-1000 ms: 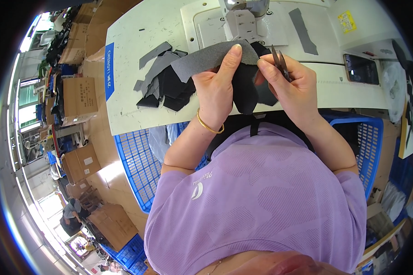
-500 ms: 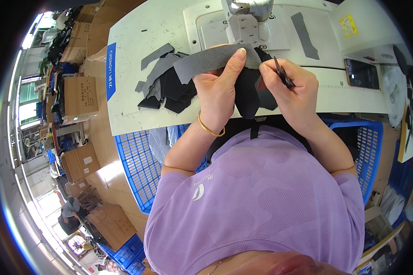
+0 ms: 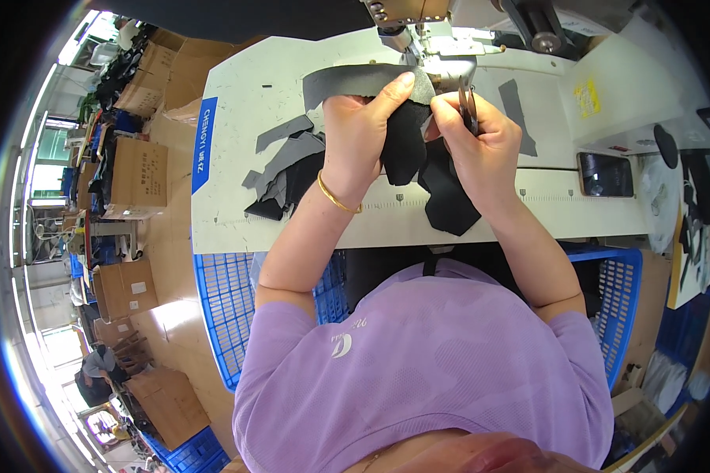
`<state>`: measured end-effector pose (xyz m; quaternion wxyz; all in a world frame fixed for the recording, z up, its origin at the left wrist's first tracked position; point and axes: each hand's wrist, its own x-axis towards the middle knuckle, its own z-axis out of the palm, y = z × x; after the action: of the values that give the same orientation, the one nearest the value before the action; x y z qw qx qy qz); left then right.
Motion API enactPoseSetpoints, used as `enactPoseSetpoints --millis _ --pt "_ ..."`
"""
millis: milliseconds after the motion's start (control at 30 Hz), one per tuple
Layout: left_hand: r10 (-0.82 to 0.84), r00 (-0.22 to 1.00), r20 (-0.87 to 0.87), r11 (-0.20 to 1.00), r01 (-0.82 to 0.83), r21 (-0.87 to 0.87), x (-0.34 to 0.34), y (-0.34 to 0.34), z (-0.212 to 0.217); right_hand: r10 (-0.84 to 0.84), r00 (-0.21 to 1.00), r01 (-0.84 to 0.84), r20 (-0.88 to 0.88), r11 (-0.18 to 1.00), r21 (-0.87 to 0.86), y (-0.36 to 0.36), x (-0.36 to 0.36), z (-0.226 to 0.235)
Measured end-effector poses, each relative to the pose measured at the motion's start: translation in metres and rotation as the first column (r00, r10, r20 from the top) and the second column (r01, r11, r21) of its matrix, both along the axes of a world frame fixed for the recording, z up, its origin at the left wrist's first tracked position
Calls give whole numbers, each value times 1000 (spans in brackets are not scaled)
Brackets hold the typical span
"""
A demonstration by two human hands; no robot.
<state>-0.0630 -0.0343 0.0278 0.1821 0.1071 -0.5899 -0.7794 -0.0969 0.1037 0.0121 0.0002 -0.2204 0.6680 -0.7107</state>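
Sewing machine (image 3: 418,20) is chopped off by the top edge, only its lower head and needle area showing. The left hand (image 3: 363,130) covers the middle of the grey fabric strip (image 3: 347,79), and the black fabric piece (image 3: 426,169) disappears behind both palms. The small tool (image 3: 469,102) in the right hand (image 3: 477,146) is mostly buried in the fist, its kind unclear. Far-left person (image 3: 99,366) too small to make out.

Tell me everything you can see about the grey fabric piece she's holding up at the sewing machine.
The grey fabric piece is a flat, matte strip, felt-like or synthetic in look, lying across the white table toward the sewing machine's needle area. Its left end is free; its right end is pinched by the left hand, thumb on top. A black fabric piece hangs beneath it. The right hand, holding small snips, meets it by the needle.
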Motion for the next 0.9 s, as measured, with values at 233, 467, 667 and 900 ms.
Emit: enactPoseSetpoints --millis 233,467,667,900 --pt "-64 998 -22 997 64 -31 -15 -12 11 -17 999 20 49 998 -58 -8 -9 2" --pt "-76 995 58 995 80 -67 -19 -19 20 -1 999 5 43 997 -72 -10 -10 2" --pt "-116 993 34 992 117 -38 -21 -18 21 2 999 2 53 997 -78 -11 -11 0" --pt "-134 990 36 990 135 -42 -24 -29 19 -38 999 39 11 997 -71 -19 -8 0"
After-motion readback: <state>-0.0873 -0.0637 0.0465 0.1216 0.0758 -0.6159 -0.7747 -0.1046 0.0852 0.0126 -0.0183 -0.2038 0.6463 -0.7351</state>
